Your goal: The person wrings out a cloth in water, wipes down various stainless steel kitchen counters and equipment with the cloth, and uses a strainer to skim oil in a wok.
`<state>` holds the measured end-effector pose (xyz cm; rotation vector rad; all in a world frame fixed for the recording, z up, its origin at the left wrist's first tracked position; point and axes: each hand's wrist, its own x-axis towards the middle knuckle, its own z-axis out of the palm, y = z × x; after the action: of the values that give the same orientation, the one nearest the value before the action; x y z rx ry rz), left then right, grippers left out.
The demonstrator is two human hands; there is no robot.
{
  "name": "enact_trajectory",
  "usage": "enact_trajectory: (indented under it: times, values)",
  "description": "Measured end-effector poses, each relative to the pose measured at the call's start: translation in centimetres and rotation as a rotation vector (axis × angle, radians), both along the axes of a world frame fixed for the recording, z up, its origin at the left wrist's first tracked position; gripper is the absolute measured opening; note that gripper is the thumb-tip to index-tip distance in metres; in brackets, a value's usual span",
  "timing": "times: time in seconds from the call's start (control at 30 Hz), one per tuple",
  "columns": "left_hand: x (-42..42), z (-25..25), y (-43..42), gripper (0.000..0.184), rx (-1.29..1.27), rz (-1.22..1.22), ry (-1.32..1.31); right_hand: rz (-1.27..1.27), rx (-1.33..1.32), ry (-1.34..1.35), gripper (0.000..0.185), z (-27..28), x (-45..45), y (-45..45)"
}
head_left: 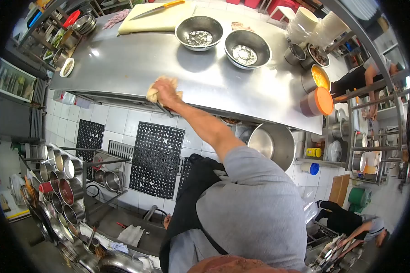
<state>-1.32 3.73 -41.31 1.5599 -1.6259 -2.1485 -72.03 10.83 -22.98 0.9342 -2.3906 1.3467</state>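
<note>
My right hand (167, 94) is closed on a tan cleaning cloth (153, 93), pressing it against the front edge of the steel counter (118, 63). The arm reaches across from a grey sleeve. Only a small part of my left hand (167, 221) shows, low beside the black apron, near the sink area; its fingers cannot be made out. Farther back on the counter stand two dark-lined metal bowls, one (199, 33) left of the other (248, 49), both wet inside.
A cutting board (155, 18) with a yellow-handled knife (161, 8) lies at the back. A small white dish (67, 67) is at the left end; an orange-lidded tub (318, 101) is at the right. A large pot (272, 144) stands below. Black mats (157, 159) cover the floor. Co-workers (350, 225) are at right.
</note>
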Motion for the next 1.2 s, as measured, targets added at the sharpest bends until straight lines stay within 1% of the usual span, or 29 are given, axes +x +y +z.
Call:
enact_trajectory:
  times: [0.03, 0.07, 0.17, 0.23, 0.27, 0.3, 0.33, 0.37, 0.4, 0.43, 0.5, 0.57, 0.6, 0.63, 0.7, 0.8, 0.9, 0.93, 1.0, 1.03, 1.07, 1.17, 1.2]
  values:
    - [0.6, -0.1, -0.3, 0.017, 0.007, 0.005, 0.021, 0.117, -0.052, -0.056, 0.020, 0.7, 0.9, -0.9]
    - [1.1, -0.3, -0.7, 0.017, 0.091, 0.034, 0.025, 0.239, -0.104, -0.109, 0.020, 1.4, 1.6, -1.6]
    - [3.4, -0.6, -0.9, 0.020, -0.097, -0.048, -0.069, 0.044, -0.230, 0.011, 0.023, 4.6, 0.5, -1.5]
    - [4.2, -0.6, 0.5, 0.023, -0.283, -0.039, -0.185, -0.152, -0.081, 0.152, 0.025, 5.0, -2.2, -0.5]
    - [5.2, -0.3, 1.7, 0.024, -0.379, -0.012, -0.260, -0.188, 0.182, 0.004, 0.039, 5.4, -3.1, -0.2]
    - [5.8, 0.8, 2.3, 0.023, -0.328, -0.011, -0.314, -0.182, 0.313, 0.120, 0.054, 1.9, -5.3, -0.2]
    - [6.2, 0.7, 2.7, 0.022, -0.275, -0.008, -0.356, -0.132, 0.534, -0.112, 0.065, 2.9, -4.7, 0.7]
    - [6.4, 0.8, 3.4, 0.022, -0.241, 0.026, -0.364, -0.250, 0.521, 0.164, 0.085, -1.4, -4.2, 0.7]
    - [7.1, 0.5, 4.2, 0.021, -0.206, 0.070, -0.346, -0.217, 0.605, -0.019, 0.099, 1.6, -2.4, 0.5]
    - [7.5, 0.2, 4.9, 0.021, -0.166, 0.114, -0.316, -0.219, 0.614, -0.111, 0.104, 2.1, -2.3, -0.8]
    - [7.5, -0.6, 6.0, 0.021, -0.097, 0.190, -0.257, -0.142, 0.674, -0.053, 0.109, 2.7, -1.4, -2.4]
    - [7.3, -0.5, 7.0, 0.022, -0.037, 0.242, -0.229, -0.071, 0.717, -0.068, 0.112, 4.0, -0.7, -4.2]
    - [7.1, -0.5, 7.7, 0.021, 0.005, 0.291, -0.275, -0.034, 0.738, -0.075, 0.114, 4.5, -0.7, -5.2]
    - [7.2, -0.2, 7.9, 0.021, 0.009, 0.303, -0.162, -0.048, 0.780, -0.061, 0.117, 4.1, -0.8, -6.2]
    - [7.3, 1.1, 8.5, 0.021, 0.026, 0.355, -0.149, -0.075, 0.861, -0.029, 0.123, 3.2, -1.4, -8.6]
    - [6.7, 4.2, 9.2, 0.022, 0.084, 0.457, -0.082, -0.207, 0.803, -0.148, 0.130, 4.0, -2.0, -11.8]
    - [5.0, 8.3, 10.9, 0.024, 0.140, 0.556, -0.005, -0.259, 0.762, -0.232, 0.134, 4.3, -3.9, -15.3]
    - [3.8, 10.1, 11.5, 0.021, 0.063, 0.509, -0.262, -0.245, 0.784, -0.205, 0.134, 3.9, -4.7, -16.3]
    - [2.1, 12.9, 14.8, 0.019, -0.044, 0.641, -0.162, -0.182, 0.807, -0.181, 0.134, 4.0, -6.1, -18.2]
    - [1.8, 13.4, 16.4, 0.019, -0.099, 0.700, -0.110, -0.154, 0.821, -0.171, 0.134, 4.1, -6.6, -19.1]
    - [1.7, 13.9, 17.4, 0.019, -0.100, 0.718, -0.129, -0.155, 0.862, -0.140, 0.123, 3.9, -7.0, -20.0]
    - [5.1, 11.5, 21.0, 0.019, -0.024, 0.744, -0.202, 0.033, 0.836, -0.014, 0.105, 3.2, -8.3, -21.6]
    - [6.0, 10.8, 21.8, 0.019, 0.003, 0.744, -0.219, 0.091, 0.776, 0.107, 0.083, 2.3, -8.5, -21.9]
